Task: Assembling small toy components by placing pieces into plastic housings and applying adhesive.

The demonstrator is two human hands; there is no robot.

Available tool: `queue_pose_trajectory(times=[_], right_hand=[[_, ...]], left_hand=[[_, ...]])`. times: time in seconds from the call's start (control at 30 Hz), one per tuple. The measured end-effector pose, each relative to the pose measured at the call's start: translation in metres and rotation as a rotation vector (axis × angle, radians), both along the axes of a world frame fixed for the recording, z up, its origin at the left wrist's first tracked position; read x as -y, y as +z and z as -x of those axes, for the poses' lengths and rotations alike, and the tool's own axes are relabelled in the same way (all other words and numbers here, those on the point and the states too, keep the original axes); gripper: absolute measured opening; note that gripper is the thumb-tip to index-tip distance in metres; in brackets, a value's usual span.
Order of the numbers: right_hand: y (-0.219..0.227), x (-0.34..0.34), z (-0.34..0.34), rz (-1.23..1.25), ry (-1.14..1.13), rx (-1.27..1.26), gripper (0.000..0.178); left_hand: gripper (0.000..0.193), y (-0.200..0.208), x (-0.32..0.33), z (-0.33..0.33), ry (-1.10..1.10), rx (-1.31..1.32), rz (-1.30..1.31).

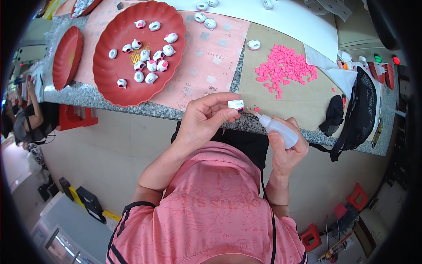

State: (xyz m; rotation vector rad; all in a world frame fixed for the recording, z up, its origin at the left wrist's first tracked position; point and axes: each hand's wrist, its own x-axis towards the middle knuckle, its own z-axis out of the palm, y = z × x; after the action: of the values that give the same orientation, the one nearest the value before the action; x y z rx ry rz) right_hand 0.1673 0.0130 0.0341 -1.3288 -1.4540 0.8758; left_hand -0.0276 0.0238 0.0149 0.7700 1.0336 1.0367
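Observation:
Between the thumb and fingers of my left hand (204, 115) is a small white figure head (236, 104) with black and pink markings, held over the table's front edge. My right hand (288, 145) grips a translucent white squeeze bottle (281, 132), its narrow nozzle tilted up and left toward the figure head. A tiny pink piece (257, 109) shows by the nozzle tip; whether it sticks to the tip is too small to tell. Beyond my right hand, a loose heap of small pink pieces (283, 66) lies on a brown sheet (263, 97).
At the left, a large red scalloped tray (103, 66) holds several similar figure heads. More heads (210, 23) lie behind it, and one white head (253, 44) sits by the pink heap. A smaller red dish (68, 57) stands far left. A black mesh bag (362, 110) lies at the right.

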Motion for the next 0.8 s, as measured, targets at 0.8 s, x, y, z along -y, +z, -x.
queue_pose_trajectory(times=[0.8], right_hand=[[-0.037, -0.028, 0.004, 0.018, -0.023, 0.076, 0.028]], left_hand=[[0.031, -0.012, 0.008, 0.005, 0.003, 0.061, 0.038]])
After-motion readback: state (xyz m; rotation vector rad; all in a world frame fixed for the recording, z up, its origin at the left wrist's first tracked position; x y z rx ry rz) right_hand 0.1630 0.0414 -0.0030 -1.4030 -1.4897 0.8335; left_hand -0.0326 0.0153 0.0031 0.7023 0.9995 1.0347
